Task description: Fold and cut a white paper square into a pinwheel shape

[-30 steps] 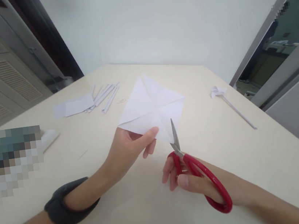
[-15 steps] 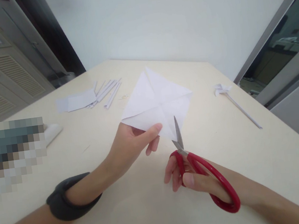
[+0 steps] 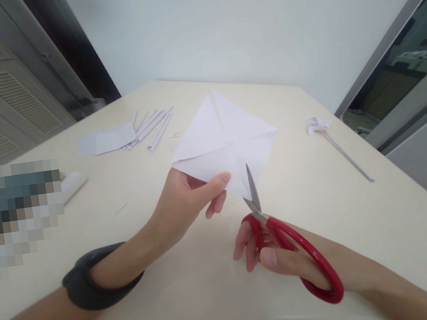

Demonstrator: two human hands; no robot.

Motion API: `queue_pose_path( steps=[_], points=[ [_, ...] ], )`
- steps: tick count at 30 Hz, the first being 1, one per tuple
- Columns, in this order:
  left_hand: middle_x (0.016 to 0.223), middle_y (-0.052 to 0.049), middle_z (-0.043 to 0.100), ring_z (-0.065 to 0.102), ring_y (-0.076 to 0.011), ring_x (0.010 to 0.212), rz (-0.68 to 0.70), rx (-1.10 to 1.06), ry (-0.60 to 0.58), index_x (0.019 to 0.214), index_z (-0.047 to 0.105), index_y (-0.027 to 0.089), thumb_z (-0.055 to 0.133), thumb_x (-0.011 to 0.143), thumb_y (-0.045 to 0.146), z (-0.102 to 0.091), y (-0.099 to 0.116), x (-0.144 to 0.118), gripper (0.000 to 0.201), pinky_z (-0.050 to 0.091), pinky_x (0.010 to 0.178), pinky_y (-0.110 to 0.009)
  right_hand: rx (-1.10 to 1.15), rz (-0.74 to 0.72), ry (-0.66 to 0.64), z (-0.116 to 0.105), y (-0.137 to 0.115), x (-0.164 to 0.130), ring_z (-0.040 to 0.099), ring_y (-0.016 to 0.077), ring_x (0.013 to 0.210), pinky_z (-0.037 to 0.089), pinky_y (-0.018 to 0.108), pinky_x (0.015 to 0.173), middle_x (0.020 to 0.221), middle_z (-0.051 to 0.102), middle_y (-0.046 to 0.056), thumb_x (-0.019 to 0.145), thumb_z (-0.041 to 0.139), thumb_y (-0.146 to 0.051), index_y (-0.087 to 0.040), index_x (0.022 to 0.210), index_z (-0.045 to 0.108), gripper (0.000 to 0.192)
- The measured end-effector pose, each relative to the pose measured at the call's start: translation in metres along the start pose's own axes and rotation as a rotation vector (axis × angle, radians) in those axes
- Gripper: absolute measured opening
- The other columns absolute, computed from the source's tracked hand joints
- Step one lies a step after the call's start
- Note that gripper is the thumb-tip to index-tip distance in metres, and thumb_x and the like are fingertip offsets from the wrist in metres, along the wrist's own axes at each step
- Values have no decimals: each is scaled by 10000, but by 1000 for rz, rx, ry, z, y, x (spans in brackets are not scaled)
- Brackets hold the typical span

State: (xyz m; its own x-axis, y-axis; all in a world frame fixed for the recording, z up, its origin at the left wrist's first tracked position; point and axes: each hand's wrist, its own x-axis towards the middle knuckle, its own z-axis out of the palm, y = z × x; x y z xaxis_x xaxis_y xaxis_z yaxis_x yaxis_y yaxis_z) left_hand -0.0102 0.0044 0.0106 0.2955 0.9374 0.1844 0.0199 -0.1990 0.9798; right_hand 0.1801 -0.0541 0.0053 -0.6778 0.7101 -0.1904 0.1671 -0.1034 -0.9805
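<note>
Head view, upper left: a louvred cabinet (image 3: 5,103) stands beyond the white table (image 3: 199,288).
Left edge: a white roll-like thing (image 3: 74,186), partly hidden by pixelation.
Black wristband (image 3: 97,291): around my left wrist, lower left.
Paper sheets (image 3: 114,138): lying left of centre, near the rolled paper sticks (image 3: 153,123), which lie in a loose bunch.
Left hand (image 3: 186,195): my thumb on top and fingers beneath, pinching the lower left edge of the paper square.
Paper square (image 3: 209,129): centre of the frame, one corner towards me, lines running from its corners to the middle.
Red-handled scissors (image 3: 292,233): below and right of centre, blades parted at the near corner.
Right hand (image 3: 286,263): my thumb through one loop, fingers curled at the other.
Paper pinwheel (image 3: 317,124): on a rolled paper stick, right side.
</note>
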Motion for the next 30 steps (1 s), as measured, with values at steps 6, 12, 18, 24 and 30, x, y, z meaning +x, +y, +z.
queue_pose_path(
  steps=[6, 12, 18, 24, 30],
  points=[
    [461, 41, 443, 347, -76, 371, 14, 0, 27, 580, 453, 189, 527, 818, 186, 1, 1, 1, 249, 290, 376, -225, -20, 18, 20, 0, -4, 0, 523, 182, 811, 436, 353, 794, 782, 514, 15, 863, 515, -461, -191, 878, 503, 271],
    [448, 42, 436, 355, -78, 375, 24, -31, 29, 564, 448, 188, 532, 818, 178, 1, 0, 1, 267, 294, 382, -226, -21, 13, 3, 0, -1, 1, 549, 226, 938, 445, 368, 819, 989, 581, 71, 863, 512, -467, -186, 907, 504, 285],
    [452, 47, 444, 357, -73, 370, 17, -14, 10, 574, 451, 186, 528, 825, 175, 2, 0, 0, 263, 304, 389, -222, -50, 22, 5, -2, -1, 1, 565, 238, 954, 449, 389, 832, 1017, 598, 80, 880, 488, -468, -188, 972, 518, 297],
    [433, 44, 437, 356, -76, 365, 26, -5, 37, 536, 437, 186, 542, 816, 176, 3, 1, 0, 299, 309, 378, -224, -38, 3, 17, -1, 0, 0, 565, 235, 957, 445, 393, 843, 1058, 592, 85, 873, 503, -466, -190, 1084, 535, 348],
    [429, 37, 445, 369, -82, 372, 22, 6, 27, 524, 436, 187, 532, 824, 193, 3, 1, -1, 315, 317, 382, -225, -14, 17, 14, -1, 2, 0, 562, 232, 956, 443, 390, 846, 1040, 595, 80, 874, 503, -464, -192, 1081, 543, 345]
  ],
)
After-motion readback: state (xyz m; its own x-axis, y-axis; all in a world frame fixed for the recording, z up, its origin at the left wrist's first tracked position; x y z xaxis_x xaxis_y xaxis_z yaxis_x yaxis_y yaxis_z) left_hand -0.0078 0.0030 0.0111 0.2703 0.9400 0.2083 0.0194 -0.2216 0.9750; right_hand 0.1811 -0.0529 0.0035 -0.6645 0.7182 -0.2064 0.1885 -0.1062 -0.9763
